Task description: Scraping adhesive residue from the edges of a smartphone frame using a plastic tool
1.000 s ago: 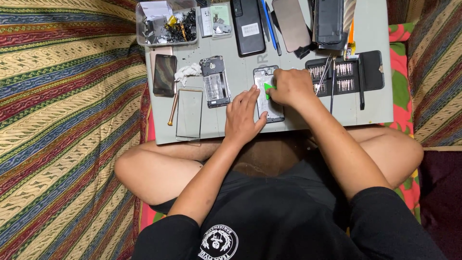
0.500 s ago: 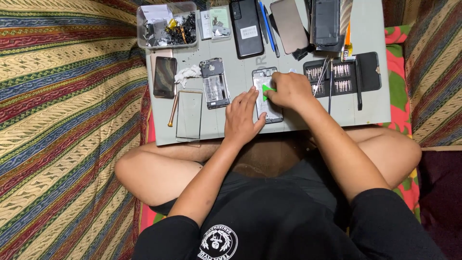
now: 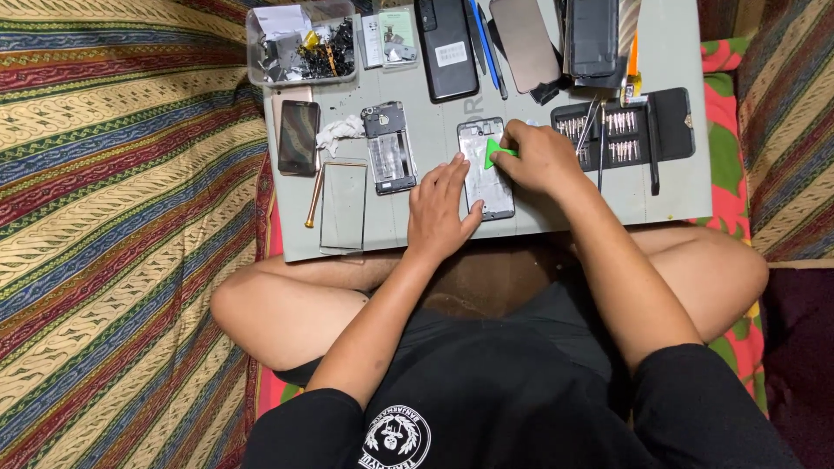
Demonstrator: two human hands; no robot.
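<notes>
While the left hand (image 3: 441, 208) lies flat, fingers spread, pressing the lower left edge of the opened phone frame (image 3: 486, 169), the right hand (image 3: 543, 159) is closed around a green triangular pick (image 3: 495, 154) set against the frame's upper right side. That frame lies near the front edge of the grey work board (image 3: 678, 187), between the two hands; it is a slim rectangle with a pale, silvery inner face and dark rim. Left of the frame rests a second stripped phone body (image 3: 388, 148). Further left and up from the frame, a clear plastic tub (image 3: 300, 43) holds dark small parts and paper scraps. Right of the frame, a black case (image 3: 621, 128) holds rows of screwdriver bits.
</notes>
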